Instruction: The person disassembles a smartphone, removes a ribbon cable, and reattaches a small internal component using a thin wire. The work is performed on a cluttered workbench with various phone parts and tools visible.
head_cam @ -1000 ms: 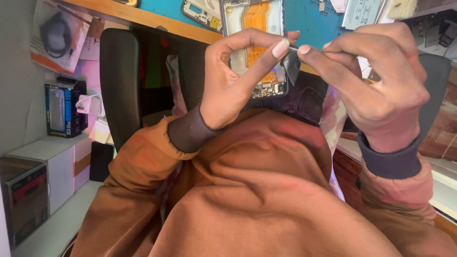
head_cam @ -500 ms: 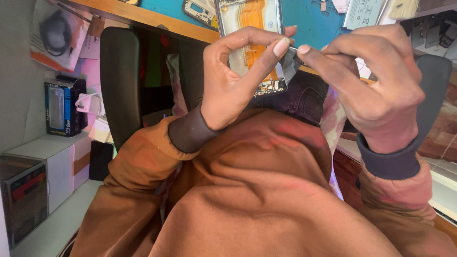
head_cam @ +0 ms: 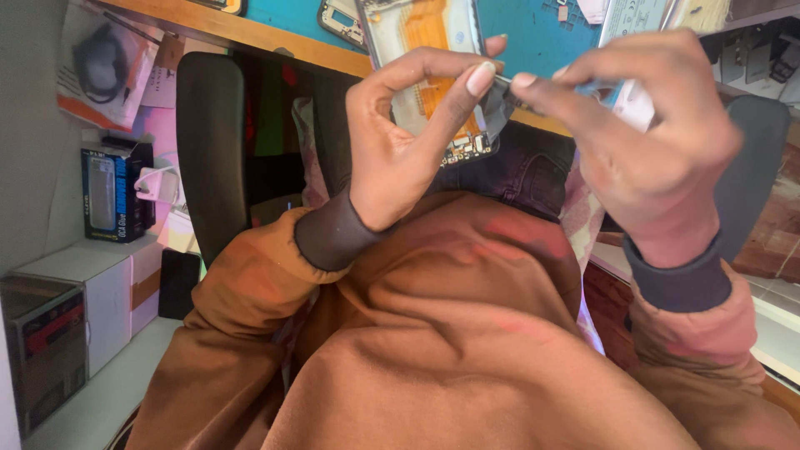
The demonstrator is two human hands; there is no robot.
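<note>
Both hands are raised at the top centre of the view, above the lap. The left hand (head_cam: 400, 150) has thumb and forefinger curled together, their tips closed on a thin strip of film (head_cam: 502, 81) between the two hands. The right hand (head_cam: 650, 142) meets it from the right, fingertips pinched together on the same strip; what else this hand holds cannot be told. Directly behind the fingers lies an opened phone frame (head_cam: 425, 58) with an orange inner panel, resting on a blue work mat (head_cam: 533, 33) on the far wooden bench edge (head_cam: 250, 33). A brown sweatshirt (head_cam: 433, 333) fills the near part of the view. At left stand a dark chair back (head_cam: 208, 142), a black-and-blue box (head_cam: 112, 196) and a white box (head_cam: 75, 292).
</note>
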